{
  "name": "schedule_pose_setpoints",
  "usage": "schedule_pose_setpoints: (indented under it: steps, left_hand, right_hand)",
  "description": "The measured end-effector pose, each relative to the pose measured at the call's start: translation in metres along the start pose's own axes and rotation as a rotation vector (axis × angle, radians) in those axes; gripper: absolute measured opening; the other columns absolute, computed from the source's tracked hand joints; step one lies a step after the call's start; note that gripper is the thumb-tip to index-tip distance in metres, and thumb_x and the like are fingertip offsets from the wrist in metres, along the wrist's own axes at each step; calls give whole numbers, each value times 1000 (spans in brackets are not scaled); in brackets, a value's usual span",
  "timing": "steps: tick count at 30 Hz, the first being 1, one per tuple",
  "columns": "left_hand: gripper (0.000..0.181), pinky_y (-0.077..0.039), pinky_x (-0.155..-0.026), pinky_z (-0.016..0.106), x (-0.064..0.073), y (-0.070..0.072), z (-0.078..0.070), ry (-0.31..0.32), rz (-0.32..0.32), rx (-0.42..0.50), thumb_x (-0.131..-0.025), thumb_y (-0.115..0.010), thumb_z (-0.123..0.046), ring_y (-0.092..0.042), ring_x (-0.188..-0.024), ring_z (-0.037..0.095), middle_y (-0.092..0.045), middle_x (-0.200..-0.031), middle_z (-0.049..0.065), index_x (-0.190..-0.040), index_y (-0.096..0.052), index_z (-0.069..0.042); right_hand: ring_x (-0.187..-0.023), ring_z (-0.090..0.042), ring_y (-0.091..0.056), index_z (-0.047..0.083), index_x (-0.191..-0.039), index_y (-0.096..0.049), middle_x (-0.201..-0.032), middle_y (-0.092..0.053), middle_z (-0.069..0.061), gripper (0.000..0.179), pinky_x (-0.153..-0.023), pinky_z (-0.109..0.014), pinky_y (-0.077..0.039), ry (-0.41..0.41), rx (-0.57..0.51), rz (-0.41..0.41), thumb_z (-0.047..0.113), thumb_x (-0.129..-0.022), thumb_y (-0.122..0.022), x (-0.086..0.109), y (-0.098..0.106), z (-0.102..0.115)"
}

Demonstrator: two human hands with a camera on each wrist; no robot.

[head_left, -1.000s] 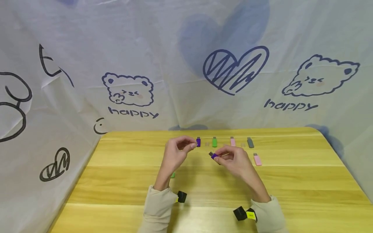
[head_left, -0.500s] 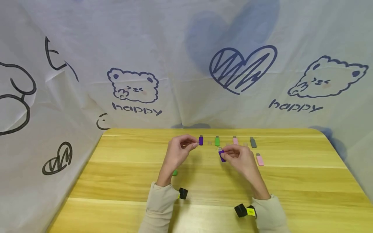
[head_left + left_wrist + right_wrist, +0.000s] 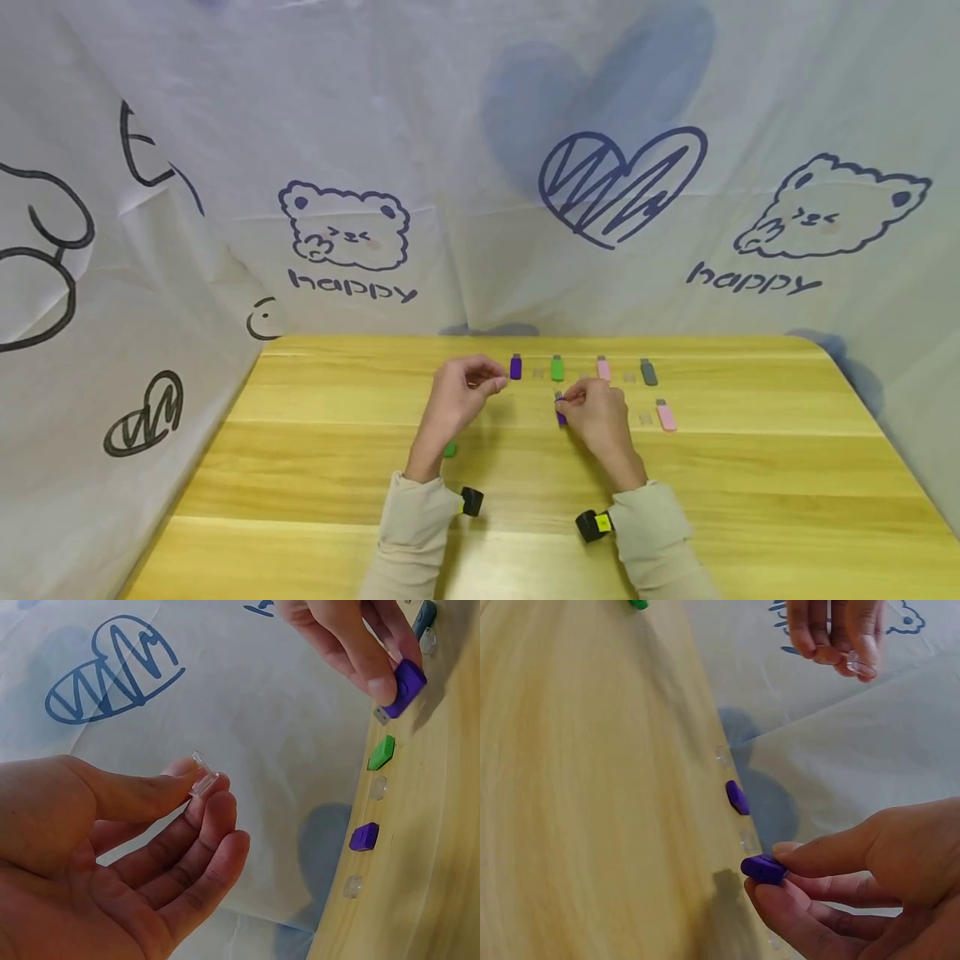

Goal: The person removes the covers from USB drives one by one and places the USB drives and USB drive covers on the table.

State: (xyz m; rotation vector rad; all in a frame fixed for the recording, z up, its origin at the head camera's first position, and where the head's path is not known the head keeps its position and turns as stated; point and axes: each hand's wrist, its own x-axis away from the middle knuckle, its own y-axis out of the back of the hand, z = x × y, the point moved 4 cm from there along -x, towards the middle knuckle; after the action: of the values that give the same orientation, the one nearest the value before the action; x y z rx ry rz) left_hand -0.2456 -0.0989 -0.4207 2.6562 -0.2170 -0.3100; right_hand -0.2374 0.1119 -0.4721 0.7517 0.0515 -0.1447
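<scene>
Between the thumb and fingers of my left hand is a small clear plastic cap. My right hand pinches a purple USB stick, its metal plug pointing away from me in the head view. The cap and the stick are apart. Behind the hands, a row on the table holds another purple USB stick, a green USB stick, a pink USB stick and a grey USB stick. A second pink USB stick lies right of my right hand.
Clear caps lie between the sticks, one beside the purple stick and another by the nearer pink one. Another green stick is partly hidden by my left wrist. A printed cloth hangs behind the wooden table.
My right hand has turned the purple USB stick from slanting left to pointing away, and has come slightly nearer and inward, uncovering a cap at its right. My left hand has barely moved.
</scene>
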Motion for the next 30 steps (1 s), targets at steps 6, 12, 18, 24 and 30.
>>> schedule_pose_setpoints:
  steps: [6, 12, 18, 24, 30]
  left_hand:
    - [4, -56, -66, 27, 0, -3, 1, 2, 12, -15, -95, -74, -4, -68, -77, 16, -73, -87, 4, -95, -77, -3]
    - [5, -54, -65, 27, 1, -6, 2, 17, 24, -17, -95, -73, -4, -70, -81, 28, -73, -87, 5, -95, -76, -1]
    - [4, -56, -68, 28, 0, -12, 4, 28, 41, -29, -95, -72, -4, -71, -82, 24, -75, -90, 7, -95, -77, -4]
    - [5, -56, -70, 28, -4, -28, 12, 33, 114, -70, -95, -72, -2, -68, -80, 15, -74, -93, 7, -95, -77, -2]
    - [6, -56, -81, 31, -11, -52, 22, 31, 223, -173, -94, -74, -5, -68, -82, 16, -75, -91, 4, -93, -80, -4]
  right_hand:
    - [-65, -18, -67, 4, -80, -74, -74, -72, -5, 15, -59, -36, -55, -12, 67, 15, 13, -86, -83, 1, -8, -2]
    - [-58, -16, -59, 4, -76, -71, -70, -67, -4, 18, -54, -33, -51, 15, 146, 27, 11, -90, -80, 3, -10, -4]
    - [-66, -22, -62, 0, -80, -70, -74, -68, -8, 15, -62, -39, -55, 37, 135, -5, 8, -90, -78, 6, 3, -4]
    - [-76, -25, -69, -3, -99, -74, -87, -72, -12, 18, -66, -37, -57, 19, -3, 8, 14, -95, -75, 10, 43, -3]
    - [-81, -30, -74, -5, -116, -70, -101, -72, -21, 27, -61, -24, -57, -30, -134, 0, 17, -100, -69, 13, 91, -8]
